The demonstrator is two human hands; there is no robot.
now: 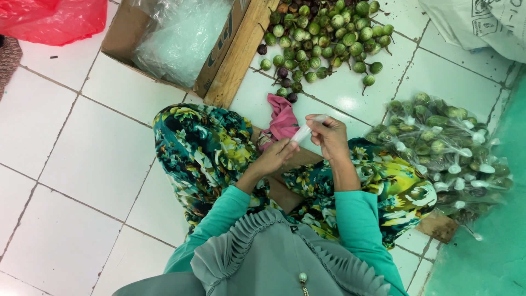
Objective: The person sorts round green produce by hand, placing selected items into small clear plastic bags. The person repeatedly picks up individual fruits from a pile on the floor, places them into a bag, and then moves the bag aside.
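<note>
A person sits on the white tile floor [82,159] and holds a small clear plastic bag [304,130] up in front of them with both hands. The bag is long and thin. Its long side slants, with the top end up and to the right by the right hand [329,137] and the low end down and to the left by the left hand [275,156]. The fingers of the right hand are pinched together on the top of the bag, and the fingers of the left hand are closed on its bottom end. The bag is see-through, so it is hard to tell if anything is inside. Behind the hands lies a pink cloth [282,120]. Farther off is a heap of small round green eggplants [323,38], cut off at the top edge. To the right lies a pile of filled bags [444,151], blurry and shiny.
</note>
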